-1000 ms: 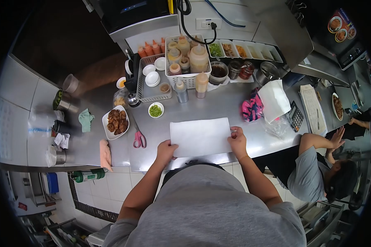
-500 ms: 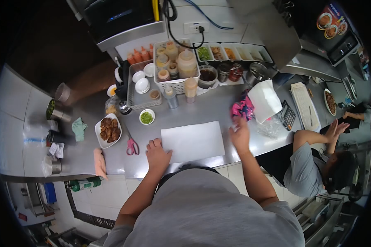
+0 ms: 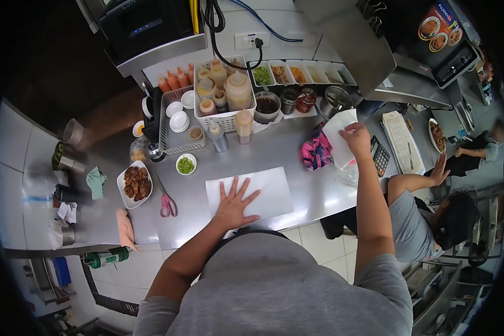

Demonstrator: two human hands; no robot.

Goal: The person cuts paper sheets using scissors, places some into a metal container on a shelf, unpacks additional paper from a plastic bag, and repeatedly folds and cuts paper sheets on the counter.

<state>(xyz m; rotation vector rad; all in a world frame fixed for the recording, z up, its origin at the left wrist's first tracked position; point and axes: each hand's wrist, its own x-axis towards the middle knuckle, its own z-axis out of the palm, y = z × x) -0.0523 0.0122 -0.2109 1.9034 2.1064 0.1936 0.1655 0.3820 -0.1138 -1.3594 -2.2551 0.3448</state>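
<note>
A white paper sheet (image 3: 274, 193) lies flat on the steel counter in front of me. My left hand (image 3: 236, 206) rests on its left part, palm down with the fingers spread. Off to the right, my right hand (image 3: 355, 139) is closed on the upper part of a stack of white paper (image 3: 337, 147), with thumb and fingers pinched together. A pink and navy patterned cloth (image 3: 316, 150) touches the stack's left side, and a clear plastic bag (image 3: 347, 175) lies below it.
Pink scissors (image 3: 167, 205), a plate of browned meat (image 3: 135, 185) and a bowl of chopped greens (image 3: 186, 164) stand left. Bottles fill a white basket (image 3: 229, 120) at the back. Right are a calculator (image 3: 380, 157), a clipboard (image 3: 402, 143) and a co-worker (image 3: 417, 218).
My left hand has moved from the sheet's left edge onto it and spread its fingers. My right hand has let go of the sheet, reached right and taken hold of the paper stack.
</note>
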